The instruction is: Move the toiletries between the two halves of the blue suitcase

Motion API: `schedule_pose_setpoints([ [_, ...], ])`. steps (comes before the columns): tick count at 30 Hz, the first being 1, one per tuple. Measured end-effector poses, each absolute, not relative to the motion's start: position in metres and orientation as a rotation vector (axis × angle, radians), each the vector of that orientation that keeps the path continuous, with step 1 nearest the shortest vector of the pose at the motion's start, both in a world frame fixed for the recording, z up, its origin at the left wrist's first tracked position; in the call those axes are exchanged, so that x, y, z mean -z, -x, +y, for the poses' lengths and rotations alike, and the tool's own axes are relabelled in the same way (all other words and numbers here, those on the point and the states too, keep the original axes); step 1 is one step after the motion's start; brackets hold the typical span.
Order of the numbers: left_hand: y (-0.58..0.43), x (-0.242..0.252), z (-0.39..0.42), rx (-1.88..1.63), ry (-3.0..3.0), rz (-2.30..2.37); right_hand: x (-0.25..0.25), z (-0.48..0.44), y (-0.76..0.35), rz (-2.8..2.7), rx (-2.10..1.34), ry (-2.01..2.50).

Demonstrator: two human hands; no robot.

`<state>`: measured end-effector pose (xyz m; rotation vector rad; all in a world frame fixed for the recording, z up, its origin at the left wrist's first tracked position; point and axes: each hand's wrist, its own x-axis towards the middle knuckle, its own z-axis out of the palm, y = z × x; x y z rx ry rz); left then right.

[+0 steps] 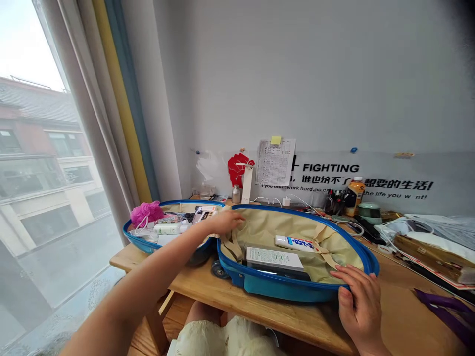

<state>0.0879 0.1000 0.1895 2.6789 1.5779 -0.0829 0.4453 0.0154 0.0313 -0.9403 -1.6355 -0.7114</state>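
Note:
A blue suitcase (297, 291) lies spread wide on a wooden table, its two halves side by side. My left hand (223, 221) reaches over the inner edge where the halves meet, fingers stretched to the right with nothing visible in them. On the near right corner of the right half rests my right hand (359, 296), fingers spread over the rim. Inside that half are a white box (274, 257), a toothpaste tube (295, 243) and beige straps (325, 253). The left half holds a pink bath puff (146, 214), a pale bottle (166, 228) and several packages.
Behind the suitcase stand a small metallic jar (236, 194) and a tall white box (247, 185). To the right are an orange-labelled bottle (354, 196), cables, a brown case (432, 257) and a purple object (445, 306). The table's front edge (208, 291) runs above my lap.

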Motion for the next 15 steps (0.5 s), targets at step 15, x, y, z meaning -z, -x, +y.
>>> schedule_pose_setpoints([
  [15,0.090,-0.183,0.093,0.570,-2.252,2.184,-0.032,0.016,-0.442,-1.612,0.719,0.925],
])
